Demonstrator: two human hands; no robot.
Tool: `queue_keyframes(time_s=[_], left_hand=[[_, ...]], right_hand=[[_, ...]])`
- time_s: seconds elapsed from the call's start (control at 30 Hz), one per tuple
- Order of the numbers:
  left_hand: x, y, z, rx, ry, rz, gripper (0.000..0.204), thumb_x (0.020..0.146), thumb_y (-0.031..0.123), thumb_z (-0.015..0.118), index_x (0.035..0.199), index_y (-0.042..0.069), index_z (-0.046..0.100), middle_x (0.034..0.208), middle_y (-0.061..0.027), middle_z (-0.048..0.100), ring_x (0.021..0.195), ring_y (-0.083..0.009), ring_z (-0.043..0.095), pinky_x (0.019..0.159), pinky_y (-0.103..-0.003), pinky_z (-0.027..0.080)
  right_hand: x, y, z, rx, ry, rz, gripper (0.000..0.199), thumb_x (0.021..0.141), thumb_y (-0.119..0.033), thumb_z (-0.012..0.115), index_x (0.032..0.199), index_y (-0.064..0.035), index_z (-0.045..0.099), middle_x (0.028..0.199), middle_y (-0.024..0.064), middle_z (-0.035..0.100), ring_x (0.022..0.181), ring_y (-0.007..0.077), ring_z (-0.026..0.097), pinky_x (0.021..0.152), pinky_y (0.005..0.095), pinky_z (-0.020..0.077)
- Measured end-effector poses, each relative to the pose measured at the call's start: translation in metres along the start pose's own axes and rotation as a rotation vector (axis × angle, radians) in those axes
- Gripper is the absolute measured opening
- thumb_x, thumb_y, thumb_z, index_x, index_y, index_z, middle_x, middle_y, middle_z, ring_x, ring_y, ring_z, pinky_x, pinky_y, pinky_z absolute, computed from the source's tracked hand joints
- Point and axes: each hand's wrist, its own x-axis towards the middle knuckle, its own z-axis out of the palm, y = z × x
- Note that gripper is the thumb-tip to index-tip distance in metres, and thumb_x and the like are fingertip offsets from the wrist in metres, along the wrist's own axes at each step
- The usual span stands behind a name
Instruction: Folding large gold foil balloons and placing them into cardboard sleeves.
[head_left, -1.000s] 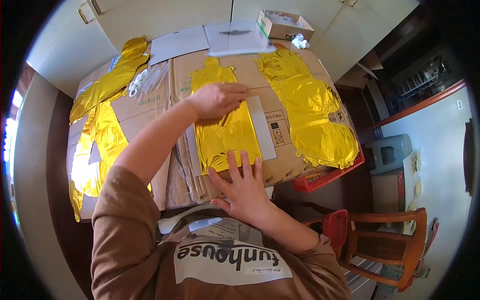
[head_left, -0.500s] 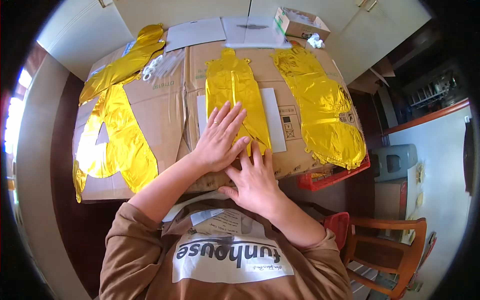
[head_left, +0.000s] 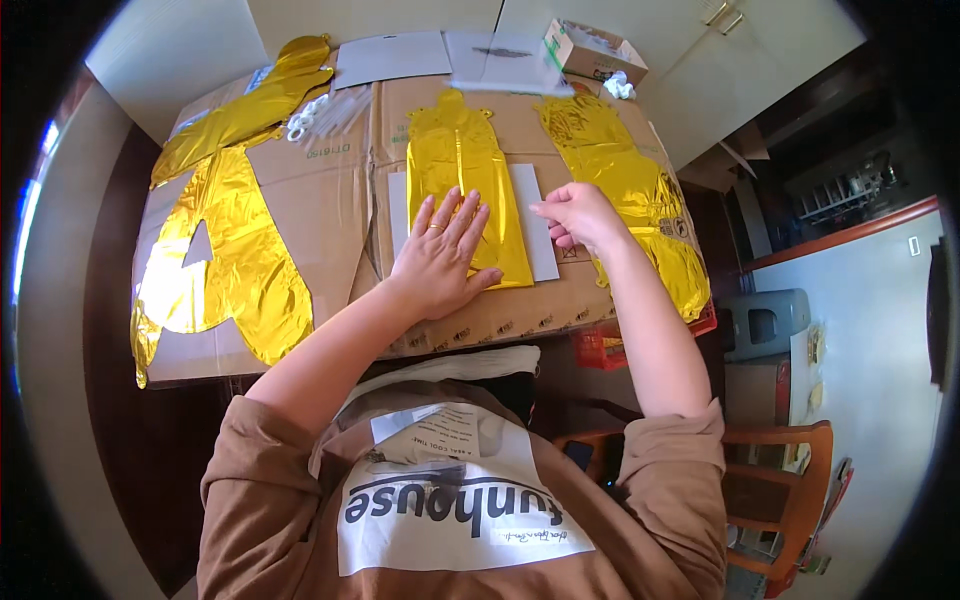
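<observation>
A folded gold foil balloon (head_left: 462,150) lies flat on a white card (head_left: 543,258) in the middle of the cardboard-covered table. My left hand (head_left: 440,250) rests on its lower part, palm down, fingers stretched out and a ring on one finger. To the right, my right hand (head_left: 582,218) is closed, with its fingertips at the card's right edge. Whatever those fingers pinch, if anything, is hidden. Another gold foil balloon (head_left: 610,165), wrinkled, lies beyond my right hand, partly covered by the forearm. At the left is an A-shaped gold foil balloon (head_left: 240,215).
One more gold foil balloon (head_left: 230,115) lies at the far left, beside clear plastic straws (head_left: 338,112) and white rings (head_left: 300,125). Pale sheets (head_left: 392,60) and an open box (head_left: 597,50) line the back edge. Below the table's right side are a red crate (head_left: 600,348) and wooden chair (head_left: 775,490).
My right hand has moved up and right, off the balloon's lower end to the card's right edge, and has closed. My left hand stays flat on the balloon, whose lower end now lies smoother.
</observation>
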Motion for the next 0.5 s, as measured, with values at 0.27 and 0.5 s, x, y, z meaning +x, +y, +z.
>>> queue_keyframes(time_s=[0.27,0.5], left_hand=[[-0.007,-0.004,-0.002,-0.002,0.021,0.014,0.086,0.098,0.059,0.048,0.156,0.0,0.03,0.164,-0.0196,0.027,0.154,-0.0375,0.021,0.125,-0.053,0.01],[-0.004,-0.003,-0.003,-0.033,-0.011,0.014,0.081,0.1,0.056,0.044,0.157,0.0,0.029,0.165,-0.0187,0.027,0.154,-0.0363,0.019,0.126,-0.052,0.008]], right_hand=[[0.038,-0.006,-0.004,-0.014,-0.02,-0.085,0.02,0.088,-0.023,0.076,0.086,-0.0043,0.071,0.069,0.0045,0.065,0.058,0.0128,0.059,0.055,0.03,0.0464],[0.038,0.008,-0.114,0.06,0.564,-0.217,0.029,0.091,-0.02,0.073,0.11,0.0018,0.072,0.091,0.0087,0.074,0.075,0.0149,0.066,0.067,0.0327,0.053]])
